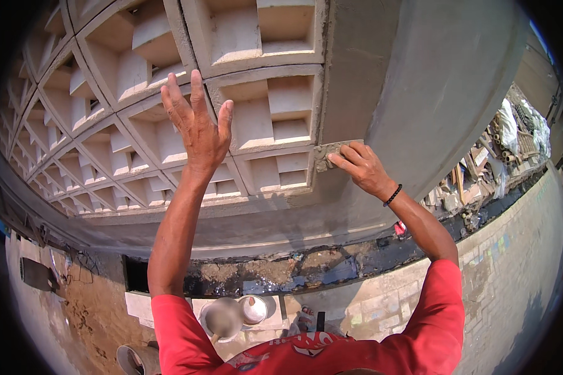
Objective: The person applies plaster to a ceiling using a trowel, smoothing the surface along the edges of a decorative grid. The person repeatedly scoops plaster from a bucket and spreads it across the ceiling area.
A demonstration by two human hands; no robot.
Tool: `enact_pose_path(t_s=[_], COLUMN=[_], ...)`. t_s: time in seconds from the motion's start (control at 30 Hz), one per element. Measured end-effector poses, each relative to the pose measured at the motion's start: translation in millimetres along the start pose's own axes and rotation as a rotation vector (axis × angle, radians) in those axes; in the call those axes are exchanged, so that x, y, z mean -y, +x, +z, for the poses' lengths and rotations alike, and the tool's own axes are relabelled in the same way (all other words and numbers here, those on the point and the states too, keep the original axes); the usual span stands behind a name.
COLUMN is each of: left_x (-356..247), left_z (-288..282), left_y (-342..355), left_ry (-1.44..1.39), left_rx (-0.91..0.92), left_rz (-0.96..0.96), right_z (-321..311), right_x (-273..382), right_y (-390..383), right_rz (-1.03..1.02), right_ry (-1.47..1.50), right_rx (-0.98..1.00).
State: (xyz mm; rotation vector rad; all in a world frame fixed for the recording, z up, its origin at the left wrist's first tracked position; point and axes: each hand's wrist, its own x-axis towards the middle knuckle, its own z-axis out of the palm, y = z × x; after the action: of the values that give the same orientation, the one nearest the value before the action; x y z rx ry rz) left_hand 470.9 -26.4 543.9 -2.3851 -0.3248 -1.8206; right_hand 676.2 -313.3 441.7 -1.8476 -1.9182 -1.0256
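My left hand [200, 128] is raised with its fingers spread in front of the breeze blocks [251, 119], holding nothing. Whether its fingertips touch them, I cannot tell. My right hand [364, 167] grips a small, flat, mortar-smeared piece [324, 159] and presses it to the wall beside the blocks' lower right corner. The exact kind of that piece is unclear, as my fingers cover part of it. Damp-looking grey plaster [356, 81] runs up the wall along the blocks' right edge. A dark bead bracelet [393, 195] circles my right wrist.
A dark, wet gutter [275, 275] runs along the wall's foot. Below me stand a round pan [223, 317] and a whitish bucket [254, 309]; another bucket [134, 359] is at lower left. Rubble and sacks [481, 169] lie at right beside the paving [381, 306].
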Motion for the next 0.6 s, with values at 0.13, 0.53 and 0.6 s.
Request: enact_pose_path(t_s=[0.13,0.53,0.6], left_x=[4.6,11.8,10.8], left_z=[30.4,61.9,69.5], left_y=[20.0,24.8,26.2], left_ry=[0.023,0.114,0.096], left_rx=[-0.07,-0.186,-0.202], left_rz=[0.044,-0.007,-0.005], right_z=[60.7,-130.1,-129.8], right_x=[30.0,-72.4,-83.7], right_y=[-75.6,105.6,105.5], right_rz=[0.026,0.083,0.043], right_ry=[0.145,-0.057,-0.172], right_rx=[0.155,-0.488,-0.481])
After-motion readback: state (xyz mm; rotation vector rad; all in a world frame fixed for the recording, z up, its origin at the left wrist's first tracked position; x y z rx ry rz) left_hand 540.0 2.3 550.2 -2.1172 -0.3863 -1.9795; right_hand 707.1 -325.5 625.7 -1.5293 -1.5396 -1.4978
